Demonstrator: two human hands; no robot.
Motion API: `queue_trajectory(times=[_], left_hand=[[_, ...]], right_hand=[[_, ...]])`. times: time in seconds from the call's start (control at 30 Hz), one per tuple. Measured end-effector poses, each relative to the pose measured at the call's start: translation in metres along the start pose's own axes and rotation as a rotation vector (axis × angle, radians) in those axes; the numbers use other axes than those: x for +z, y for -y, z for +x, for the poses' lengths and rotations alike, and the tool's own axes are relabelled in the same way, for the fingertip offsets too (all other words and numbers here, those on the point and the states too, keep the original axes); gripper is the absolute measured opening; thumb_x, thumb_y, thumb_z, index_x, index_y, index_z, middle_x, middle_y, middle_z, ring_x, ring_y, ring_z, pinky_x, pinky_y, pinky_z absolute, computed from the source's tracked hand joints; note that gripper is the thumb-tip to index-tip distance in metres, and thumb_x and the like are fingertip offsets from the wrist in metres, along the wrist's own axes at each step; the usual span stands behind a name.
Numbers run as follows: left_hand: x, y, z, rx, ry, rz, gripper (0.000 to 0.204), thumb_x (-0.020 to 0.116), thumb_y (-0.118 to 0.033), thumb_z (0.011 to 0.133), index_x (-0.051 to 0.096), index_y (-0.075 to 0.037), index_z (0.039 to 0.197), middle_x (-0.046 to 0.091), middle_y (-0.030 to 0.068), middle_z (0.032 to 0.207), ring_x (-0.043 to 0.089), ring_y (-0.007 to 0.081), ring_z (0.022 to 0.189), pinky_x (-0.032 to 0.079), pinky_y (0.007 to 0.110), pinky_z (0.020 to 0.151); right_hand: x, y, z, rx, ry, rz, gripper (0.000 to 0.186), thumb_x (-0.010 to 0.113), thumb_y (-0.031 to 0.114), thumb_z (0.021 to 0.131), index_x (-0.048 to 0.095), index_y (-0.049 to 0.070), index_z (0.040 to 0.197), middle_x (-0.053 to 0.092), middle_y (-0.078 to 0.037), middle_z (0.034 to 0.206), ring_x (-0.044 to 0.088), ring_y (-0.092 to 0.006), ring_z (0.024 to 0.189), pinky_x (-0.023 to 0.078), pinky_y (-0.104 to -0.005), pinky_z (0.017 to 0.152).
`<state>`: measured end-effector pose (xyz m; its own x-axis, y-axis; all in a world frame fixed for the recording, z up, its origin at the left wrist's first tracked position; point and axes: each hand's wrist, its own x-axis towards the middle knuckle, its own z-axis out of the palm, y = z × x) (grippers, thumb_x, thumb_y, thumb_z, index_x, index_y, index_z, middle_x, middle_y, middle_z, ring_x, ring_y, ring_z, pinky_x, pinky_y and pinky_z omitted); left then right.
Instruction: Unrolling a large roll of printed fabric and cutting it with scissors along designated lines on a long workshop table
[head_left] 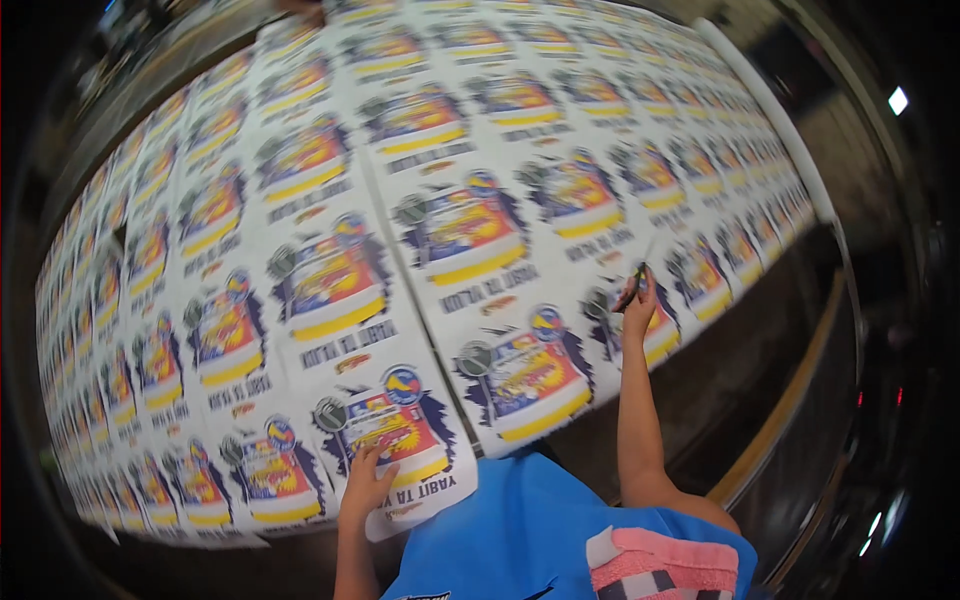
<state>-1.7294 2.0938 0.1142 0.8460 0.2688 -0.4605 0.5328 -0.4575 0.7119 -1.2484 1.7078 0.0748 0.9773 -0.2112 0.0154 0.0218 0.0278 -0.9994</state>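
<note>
A large printed white sheet (360,190) covers the surface in front of me, with repeated colourful logos in rows. A long slit runs from its near edge up the middle, dividing it beside my left hand. My left hand (368,480) lies with fingers spread on the near piece, just left of the slit. My right hand (640,305) grips dark-handled scissors (630,292) over the near right part of the sheet, blades pointing away from me; whether they touch the sheet I cannot tell.
A white rolled edge (785,120) runs along the sheet's right end. A wooden rail (780,420) and dark gap lie at the lower right, a dark ledge (170,70) along the far left. Part of another person's hand (305,12) shows at the far edge.
</note>
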Motion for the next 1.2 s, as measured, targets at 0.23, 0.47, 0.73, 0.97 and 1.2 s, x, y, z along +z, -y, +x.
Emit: queue_trajectory(times=[0.23,0.47,0.73,0.97,1.2], left_hand=[[0.05,-0.043,0.018,0.114,0.045,0.32,0.054,0.071,-0.034,0.089,0.055,-0.006,0.133,0.05,0.0195,0.138,0.05,0.0385,0.128,0.039,0.053,0.106],[0.138,-0.146,0.022,0.17,0.236,0.284,0.053,0.065,-0.041,0.092,0.053,-0.015,0.137,0.051,0.0093,0.142,0.047,0.0307,0.134,0.024,0.069,0.109],[0.256,-0.235,0.046,0.511,0.061,0.538,0.081,0.068,-0.043,0.088,0.03,-0.013,0.154,0.028,0.0172,0.16,0.023,0.0417,0.148,0.011,0.075,0.112],[0.314,-0.27,0.046,0.473,-0.066,0.766,0.113,0.081,-0.042,0.072,0.017,-0.005,0.158,0.016,0.0153,0.165,0.013,0.0441,0.151,0.005,0.08,0.109],[0.325,-0.247,0.048,0.517,-0.058,0.818,0.078,0.055,-0.002,0.079,0.03,-0.004,0.154,0.027,0.0163,0.162,0.024,0.0363,0.15,0.012,0.076,0.112]], right_hand=[[-0.218,-0.056,-0.038,0.193,-0.75,0.322,0.063,0.065,0.032,0.098,0.033,0.019,0.15,0.051,-0.002,0.06,0.051,-0.0155,0.045,0.046,-0.0307,0.043],[-0.255,-0.116,-0.176,0.713,-0.084,0.064,0.039,0.058,0.03,0.101,0.052,0.015,0.136,0.059,-0.005,0.072,0.057,-0.0158,0.051,0.049,-0.0352,0.042],[-0.299,-0.057,-0.247,0.773,0.657,0.317,0.045,0.046,0.038,0.106,0.042,0.008,0.14,0.057,-0.009,0.073,0.058,-0.0206,0.055,0.054,-0.0372,0.059],[-0.324,0.033,-0.267,0.39,0.969,0.117,0.046,0.057,0.022,0.098,0.045,0.007,0.139,0.058,-0.004,0.072,0.058,-0.0133,0.059,0.05,-0.029,0.061],[-0.3,0.037,-0.251,0.473,0.907,0.072,0.044,0.059,0.021,0.101,0.048,0.005,0.14,0.056,-0.002,0.068,0.055,-0.0114,0.053,0.046,-0.0274,0.05]])
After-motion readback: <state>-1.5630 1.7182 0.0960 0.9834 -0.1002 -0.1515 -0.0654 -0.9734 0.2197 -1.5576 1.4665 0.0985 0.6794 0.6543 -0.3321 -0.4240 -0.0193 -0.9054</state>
